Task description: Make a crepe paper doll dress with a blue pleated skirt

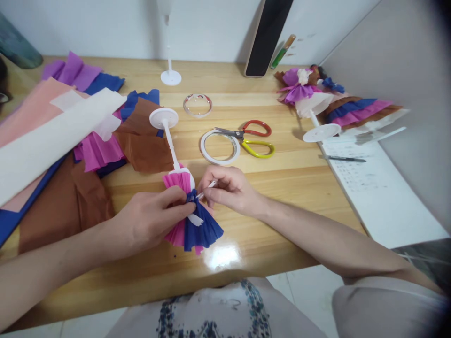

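Observation:
My left hand is closed on a paper doll skirt of pleated pink and blue crepe paper, pinching it at the waist. The skirt is mounted on a white plastic stand that lies tilted on the wooden table, its round base pointing away from me. My right hand is closed in a pinch on a thin white strip right beside the skirt's waist.
Crepe paper sheets in pink, white, brown, blue and purple cover the table's left side. A tape roll, red and yellow scissors, a clear ring, another stand, a finished paper doll, and paper with a pen lie beyond.

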